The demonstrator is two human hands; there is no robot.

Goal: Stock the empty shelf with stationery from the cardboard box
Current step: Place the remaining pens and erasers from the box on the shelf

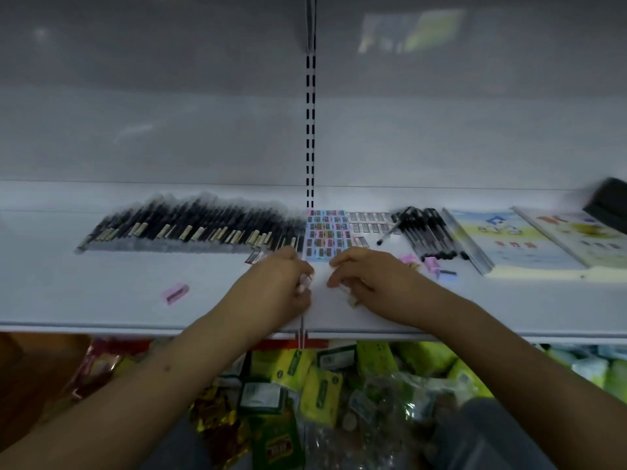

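Both my hands rest on the white shelf near its front edge. My left hand has its fingers curled round small wrapped erasers. My right hand also grips small erasers, one showing under its fingers. Just beyond the hands lies a neat grid of colourful erasers. A long row of dark pens fills the shelf to the left. Loose black pens lie to the right. The cardboard box is out of view.
Pink sharpeners lie loose at the left and the right. Booklets and a dark object sit at the far right. A slotted upright runs up the back wall. Packaged goods fill the level below.
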